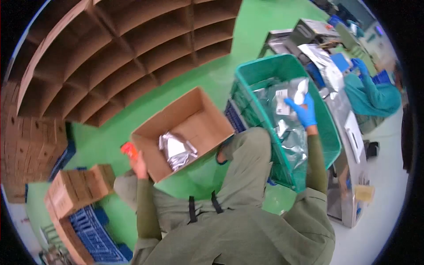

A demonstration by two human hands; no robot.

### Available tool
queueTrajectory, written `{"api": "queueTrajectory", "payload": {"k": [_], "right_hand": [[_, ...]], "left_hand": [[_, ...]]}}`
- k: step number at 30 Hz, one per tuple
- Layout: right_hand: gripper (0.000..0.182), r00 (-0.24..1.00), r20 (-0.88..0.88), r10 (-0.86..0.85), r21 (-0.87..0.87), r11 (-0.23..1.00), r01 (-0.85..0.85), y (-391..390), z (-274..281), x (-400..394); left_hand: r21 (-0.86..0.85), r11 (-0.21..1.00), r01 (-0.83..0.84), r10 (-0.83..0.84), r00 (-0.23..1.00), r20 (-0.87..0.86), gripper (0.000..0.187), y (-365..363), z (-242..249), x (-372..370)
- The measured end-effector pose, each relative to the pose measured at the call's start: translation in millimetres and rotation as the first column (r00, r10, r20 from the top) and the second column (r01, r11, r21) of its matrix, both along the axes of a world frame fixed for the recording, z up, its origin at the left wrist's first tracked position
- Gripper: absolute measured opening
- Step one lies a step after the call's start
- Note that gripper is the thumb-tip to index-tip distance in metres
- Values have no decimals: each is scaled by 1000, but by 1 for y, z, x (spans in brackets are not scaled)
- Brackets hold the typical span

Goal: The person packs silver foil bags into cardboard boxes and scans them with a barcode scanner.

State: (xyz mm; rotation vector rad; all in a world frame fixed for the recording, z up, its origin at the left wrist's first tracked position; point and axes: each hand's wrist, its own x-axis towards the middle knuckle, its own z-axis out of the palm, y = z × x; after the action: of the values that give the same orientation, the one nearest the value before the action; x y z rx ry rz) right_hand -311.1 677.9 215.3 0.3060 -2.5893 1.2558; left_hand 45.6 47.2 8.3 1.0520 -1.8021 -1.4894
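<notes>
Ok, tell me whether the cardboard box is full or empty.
Nearly empty: the open cardboard box holds one silver pouch, with bare floor showing.

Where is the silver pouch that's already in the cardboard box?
In the head view, the silver pouch lies on the bottom of the open cardboard box, centre frame, left of the green crate and just right of the left hand.

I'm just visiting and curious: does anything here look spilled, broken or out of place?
Nothing stands out. One silver pouch lies inside the open cardboard box; more fill the green crate, where the gloved right hand grips one. The left hand rests at the box's edge.
</notes>
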Motion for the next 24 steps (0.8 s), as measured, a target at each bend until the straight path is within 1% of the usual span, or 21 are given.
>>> {"api": "queueTrajectory", "payload": {"k": [1,2,3,4,6,7,9,10,12,14,16,17,18,19,20,21,22,23,24], "right_hand": [[66,986,-15,168,-49,984,-169,-37,57,23],[69,946,-52,321,-93,941,-324,-78,120,52],[69,936,-76,345,-82,933,-351,-102,163,75],[68,926,-102,365,-68,926,-372,-121,194,92],[69,854,-44,518,-77,851,-520,-150,234,102],[69,847,-90,524,-8,850,-526,-164,234,95],[66,734,-198,650,16,751,-660,-205,227,80],[64,611,-260,748,-16,629,-777,-232,223,75],[58,446,-246,861,256,501,-827,-266,209,62],[55,537,-135,833,310,550,-776,-282,162,76],[54,459,46,887,504,376,-778,-271,85,89],[54,402,99,910,503,303,-810,-242,47,97],[55,335,148,931,498,222,-838,-211,26,103],[54,528,39,848,471,451,-758,-183,28,104],[53,681,-59,729,427,635,-643,-154,32,104],[52,797,-142,588,365,779,-510,-124,34,105],[49,924,-208,321,122,946,-301,-89,16,95],[49,994,-52,-92,-62,994,88,-59,21,95],[52,901,-297,-317,60,935,349,-7,-25,80]], "left_hand": [[33,999,-14,16,998,-59,40,6,7,-4],[23,999,-37,39,998,-59,40,8,10,-2],[17,998,-54,55,996,-68,41,10,9,-4],[13,998,-65,66,995,-80,41,10,7,-6],[-20,998,-63,62,997,-52,46,6,-3,-3],[-22,998,-58,56,997,-48,47,3,-8,-2],[-12,998,-61,60,996,-63,48,1,-7,-6],[5,998,-70,70,995,-76,48,4,-5,-8],[7,998,-68,69,994,-89,47,-3,-4,-2],[-3,1000,-18,18,995,-94,47,-5,-11,-3],[102,994,29,-16,991,-136,42,4,4,-2],[143,988,64,-44,989,-139,39,6,11,-1],[183,979,90,-63,987,-147,36,7,17,-1],[175,980,92,-67,988,-141,35,8,26,-2],[174,982,74,-50,989,-137,34,14,25,-1],[153,986,70,-56,994,-99,34,15,14,0],[123,990,62,-56,997,-54,35,4,5,3],[81,995,54,-53,999,-6,36,-4,0,3],[66,996,64,-62,998,-34,36,0,5,-3]]}}
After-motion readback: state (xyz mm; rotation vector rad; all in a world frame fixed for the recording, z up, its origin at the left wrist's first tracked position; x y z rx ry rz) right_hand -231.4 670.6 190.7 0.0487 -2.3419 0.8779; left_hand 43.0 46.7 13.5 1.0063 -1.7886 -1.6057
